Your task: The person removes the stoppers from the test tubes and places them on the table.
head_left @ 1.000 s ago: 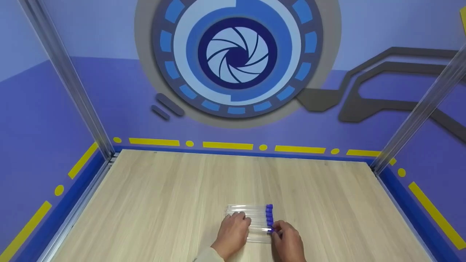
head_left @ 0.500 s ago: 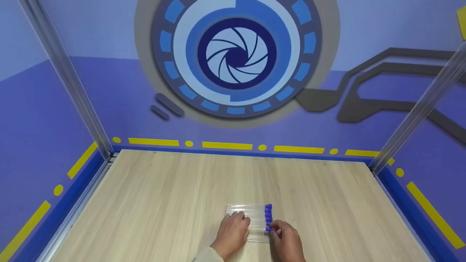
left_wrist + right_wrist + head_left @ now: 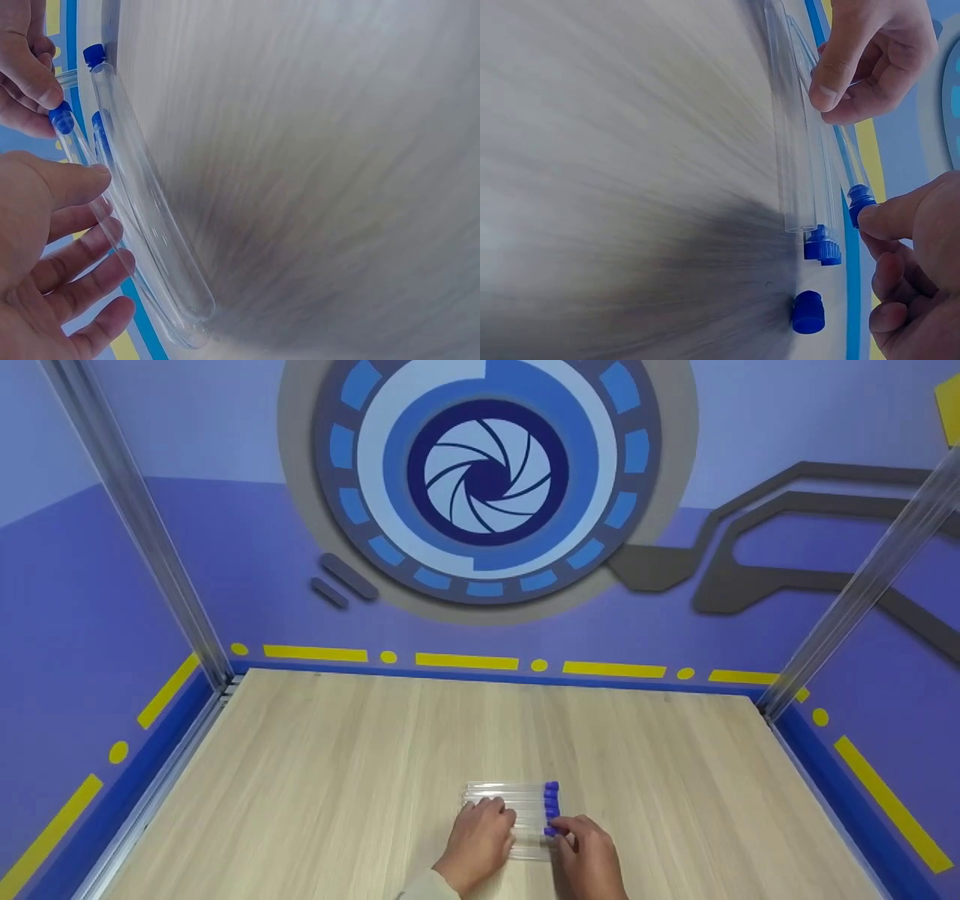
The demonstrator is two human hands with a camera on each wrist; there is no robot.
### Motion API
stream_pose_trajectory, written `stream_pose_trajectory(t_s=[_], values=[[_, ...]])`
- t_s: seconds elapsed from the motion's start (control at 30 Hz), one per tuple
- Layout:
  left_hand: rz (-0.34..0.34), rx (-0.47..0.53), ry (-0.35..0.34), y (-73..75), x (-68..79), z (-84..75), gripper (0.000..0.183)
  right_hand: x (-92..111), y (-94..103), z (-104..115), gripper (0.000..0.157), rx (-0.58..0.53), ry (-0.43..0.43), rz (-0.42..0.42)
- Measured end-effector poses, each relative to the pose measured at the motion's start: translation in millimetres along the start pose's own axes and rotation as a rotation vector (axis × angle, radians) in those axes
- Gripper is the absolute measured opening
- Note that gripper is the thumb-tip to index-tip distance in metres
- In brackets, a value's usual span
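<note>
In the head view, several clear test tubes (image 3: 517, 790) with blue caps lie side by side on the table, caps to the right. My left hand (image 3: 478, 840) is over their middle, holding one raised tube (image 3: 849, 154) between thumb and fingers. At that tube's end, my right hand (image 3: 591, 855) pinches the blue cap (image 3: 860, 206) between thumb and forefinger. Nearer to me lies an uncapped test tube (image 3: 799, 165), its open mouth to the right. A loose blue cap (image 3: 808, 313) sits on the table just beyond that mouth. How tightly the pinched cap sits is unclear.
The wood-grain table (image 3: 337, 765) surrounds the tubes on every side. Blue printed panels (image 3: 247, 562) rise behind it and at both sides. Metal posts (image 3: 161, 547) stand at the back corners.
My right hand has shifted very slightly left with the pinched cap. The left hand keeps its place, and the row of tubes looks the same.
</note>
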State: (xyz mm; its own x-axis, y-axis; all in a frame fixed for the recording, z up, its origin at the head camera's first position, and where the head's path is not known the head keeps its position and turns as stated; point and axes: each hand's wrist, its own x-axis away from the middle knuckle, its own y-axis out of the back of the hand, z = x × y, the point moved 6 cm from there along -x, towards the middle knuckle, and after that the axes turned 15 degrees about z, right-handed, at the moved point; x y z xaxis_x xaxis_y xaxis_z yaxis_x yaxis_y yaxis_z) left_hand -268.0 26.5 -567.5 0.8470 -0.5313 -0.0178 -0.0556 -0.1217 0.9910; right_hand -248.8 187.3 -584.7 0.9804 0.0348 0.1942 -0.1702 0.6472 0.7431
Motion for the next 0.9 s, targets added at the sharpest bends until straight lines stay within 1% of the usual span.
stream_pose_trajectory(t_s=[0.1,0.2,0.23,0.37,0.47,0.5,0.6,0.67,0.77,0.83,0.9], values=[[0.023,0.003,0.002,0.1,0.7,-0.3,0.012,0.6,-0.4,-1.1,0.021,-0.015,0.007,0.001],[0.027,-0.002,0.002,0.2,1.5,-0.5,0.013,1.6,-0.7,-2.0,0.02,-0.024,0.019,-0.008],[0.025,-0.006,0.002,0.4,2.0,-0.6,0.014,1.8,-0.7,-2.1,0.019,-0.026,0.024,-0.01],[-0.019,-0.033,-0.005,1.7,3.9,-1.5,0.015,2.7,-1.1,-2.4,0.019,-0.034,0.023,0.006],[-0.016,-0.035,-0.006,2.8,4.7,-2.0,0.015,3.1,-1.4,-3.0,0.019,-0.041,0.017,0.024],[-0.005,-0.033,-0.005,2.8,4.6,-2.0,0.015,3.2,-1.3,-3.1,0.02,-0.04,0.019,0.028],[0.034,-0.025,0.001,3.4,4.5,-2.2,0.016,3.6,-0.6,-3.1,0.02,-0.025,0.038,0.021],[0.051,-0.022,0.001,3.5,4.3,-2.3,0.017,4.1,0.2,-2.2,0.02,-0.011,0.068,0.007],[0.047,-0.029,-0.006,4.0,4.8,-2.5,0.017,4.5,0.7,-1.9,0.02,-0.007,0.103,-0.007],[0.033,-0.035,-0.013,4.3,5.4,-2.4,0.016,4.5,1.0,-1.8,0.02,-0.011,0.125,-0.001],[0.017,-0.037,-0.017,4.7,6.3,-1.8,0.016,4.0,0.7,-2.0,0.02,-0.023,0.128,0.009]])
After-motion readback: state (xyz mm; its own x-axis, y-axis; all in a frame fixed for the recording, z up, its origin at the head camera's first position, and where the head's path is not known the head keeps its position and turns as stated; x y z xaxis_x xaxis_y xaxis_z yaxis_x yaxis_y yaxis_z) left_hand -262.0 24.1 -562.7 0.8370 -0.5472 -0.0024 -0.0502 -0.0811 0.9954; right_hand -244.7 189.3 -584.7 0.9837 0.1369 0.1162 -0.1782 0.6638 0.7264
